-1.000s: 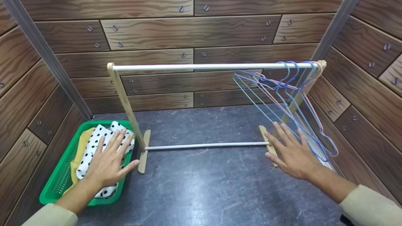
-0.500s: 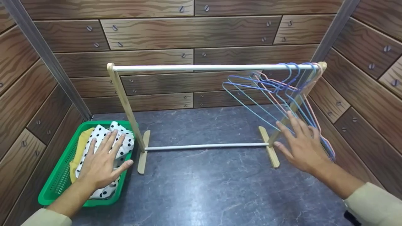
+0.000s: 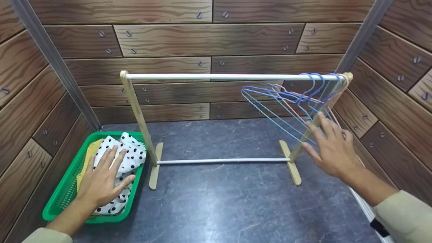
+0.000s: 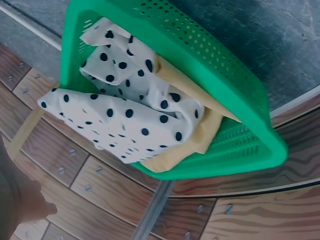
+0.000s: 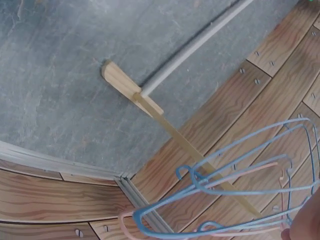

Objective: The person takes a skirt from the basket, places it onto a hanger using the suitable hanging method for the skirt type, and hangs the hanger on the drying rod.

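Observation:
My left hand [image 3: 101, 182], fingers straight and spread, is over the green basket [image 3: 50, 207]. In the basket lie a white cloth with black dots [image 3: 135, 157] and a yellow cloth [image 4: 200, 140]; the head view does not tell whether the hand touches them. Several blue and pink hangers [image 3: 270, 116] hang by their hooks at the right end of the rack's white top rail [image 3: 216, 77]. My right hand [image 3: 334, 146] is at the hangers' lower right part, its fingers extended and slightly bent, gripping nothing visible. Part of the hangers is hidden behind it.
The rack has wooden side posts [image 3: 136, 108] on flat wooden feet [image 3: 291, 163], joined low down by a white bar [image 3: 222, 161]. Wood-patterned walls [image 3: 168, 38] enclose the dark marbled floor [image 3: 216, 202] at the back and sides.
My right hand has moved up and to the right against the hangers, whose left ends swung left. My left hand has drifted slightly left and down over the basket.

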The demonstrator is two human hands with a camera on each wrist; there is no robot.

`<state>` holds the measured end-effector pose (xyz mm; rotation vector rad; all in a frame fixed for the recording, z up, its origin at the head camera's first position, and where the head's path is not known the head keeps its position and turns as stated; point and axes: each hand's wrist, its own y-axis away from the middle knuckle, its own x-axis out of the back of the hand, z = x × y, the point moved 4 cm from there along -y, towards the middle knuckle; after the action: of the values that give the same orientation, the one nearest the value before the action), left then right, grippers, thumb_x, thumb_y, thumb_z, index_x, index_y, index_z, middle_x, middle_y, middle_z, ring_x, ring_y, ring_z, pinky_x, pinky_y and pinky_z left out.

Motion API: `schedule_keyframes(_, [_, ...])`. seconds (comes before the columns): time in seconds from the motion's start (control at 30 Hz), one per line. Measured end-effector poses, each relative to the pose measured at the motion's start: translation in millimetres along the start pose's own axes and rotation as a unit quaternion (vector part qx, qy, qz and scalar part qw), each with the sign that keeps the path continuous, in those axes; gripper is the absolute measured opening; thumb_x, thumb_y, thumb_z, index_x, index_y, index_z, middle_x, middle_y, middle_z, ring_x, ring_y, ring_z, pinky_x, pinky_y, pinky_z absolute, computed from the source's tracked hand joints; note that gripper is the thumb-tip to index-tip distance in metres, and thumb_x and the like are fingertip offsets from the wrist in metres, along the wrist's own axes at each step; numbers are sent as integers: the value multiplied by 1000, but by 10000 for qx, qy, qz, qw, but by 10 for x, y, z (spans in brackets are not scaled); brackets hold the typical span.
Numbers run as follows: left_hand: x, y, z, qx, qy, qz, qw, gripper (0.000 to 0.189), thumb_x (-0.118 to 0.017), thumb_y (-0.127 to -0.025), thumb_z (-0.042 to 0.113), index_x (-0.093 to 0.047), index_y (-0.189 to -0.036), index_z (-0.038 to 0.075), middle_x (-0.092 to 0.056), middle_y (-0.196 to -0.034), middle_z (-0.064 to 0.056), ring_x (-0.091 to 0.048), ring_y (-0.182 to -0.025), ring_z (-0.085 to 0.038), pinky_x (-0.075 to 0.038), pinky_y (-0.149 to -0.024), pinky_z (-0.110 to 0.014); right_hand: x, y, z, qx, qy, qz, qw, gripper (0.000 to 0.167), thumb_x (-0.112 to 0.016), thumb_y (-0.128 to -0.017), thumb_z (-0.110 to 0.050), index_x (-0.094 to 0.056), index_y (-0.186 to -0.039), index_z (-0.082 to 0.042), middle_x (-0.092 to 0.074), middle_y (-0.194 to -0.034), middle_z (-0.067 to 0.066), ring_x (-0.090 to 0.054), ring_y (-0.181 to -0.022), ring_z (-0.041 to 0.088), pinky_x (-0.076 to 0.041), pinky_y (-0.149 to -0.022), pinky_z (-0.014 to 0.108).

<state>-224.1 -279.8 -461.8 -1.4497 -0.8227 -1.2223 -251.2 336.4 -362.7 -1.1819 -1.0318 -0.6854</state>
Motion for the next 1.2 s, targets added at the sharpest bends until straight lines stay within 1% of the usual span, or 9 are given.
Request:
schedule_keyframes(0.27, [-95, 82, -184, 253, -99, -147, 9995, 86, -47, -94, 66, -30, -156, 9, -31, -158, -24, -29, -145, -45, -11, -115, -68, 52, -45, 185, -215, 50, 182, 9996, 83, -64, -94, -34, -19, -157, -3, -22, -161, 22, -31, -138, 44, -28, -94, 70])
schedule_keyframes(0.37, [-159, 116, -237, 300, -51, -255, 9992, 84, -45, -96, 65, -30, -155, 8, -32, -157, -25, -30, -144, -47, -11, -114, -69, 92, -105, 254, -333, 24, 187, 9993, 84, -63, -94, -33, -17, -157, -2, -20, -162, 23, -30, -138, 46, -27, -95, 71])
schedule_keyframes(0.53, [-279, 213, -326, 456, -56, -418, 9981, 75, -43, -99, 58, -36, -152, 4, -37, -153, -28, -33, -141, -48, -12, -113, -69, 171, -264, 304, -513, -106, 119, 9986, 81, -59, -97, -34, -16, -157, -2, -14, -164, 21, -25, -141, 46, -23, -100, 71])
schedule_keyframes(0.7, [-403, 269, -375, 555, -43, -665, 9962, 74, -39, -101, 57, -36, -151, 3, -39, -151, -29, -34, -140, -49, -11, -113, -71, 314, -457, 322, -654, -103, 365, 9971, 78, -58, -97, -34, -19, -156, -3, -15, -164, 20, -24, -142, 46, -23, -101, 70])
schedule_keyframes(0.83, [-465, 295, -404, 641, 10, -748, 9951, 74, -37, -102, 58, -36, -151, 3, -40, -150, -30, -35, -139, -49, -11, -112, -72, 398, -589, 285, -607, -45, 474, 9970, 76, -58, -96, -33, -21, -156, -3, -13, -165, 18, -23, -142, 45, -24, -100, 69])
schedule_keyframes(0.93, [-506, 314, -416, 686, 28, -913, 9935, 74, -36, -102, 58, -37, -150, 2, -41, -148, -30, -36, -139, -49, -13, -112, -72, 439, -662, 248, -510, -16, 478, 9976, 77, -57, -96, -32, -18, -157, -3, -11, -166, 16, -20, -146, 43, -23, -103, 68])
schedule_keyframes(1.03, [-561, 316, -431, 657, -7, -1124, 9915, 74, -35, -102, 58, -38, -149, 1, -43, -147, -30, -37, -138, -49, -15, -112, -71, 469, -733, 228, -451, 35, 341, 9984, 81, -55, -97, -32, -10, -159, -6, -3, -168, 12, -9, -153, 36, -15, -111, 67])
schedule_keyframes(1.1, [-601, 318, -441, 611, -51, -1243, 9904, 73, -36, -102, 57, -40, -148, 0, -45, -146, -29, -39, -137, -49, -17, -111, -71, 486, -778, 225, -452, 70, 132, 9989, 84, -53, -98, -32, -3, -160, -7, 5, -169, 8, 1, -155, 31, -6, -116, 66])
schedule_keyframes(1.2, [-661, 332, -460, 559, -112, -1341, 9893, 72, -39, -102, 55, -41, -148, -1, -47, -145, -28, -41, -136, -48, -18, -111, -71, 510, -837, 232, -519, 61, -159, 9985, 86, -51, -99, -33, 5, -159, -8, 12, -168, 5, 10, -155, 29, 3, -117, 66])
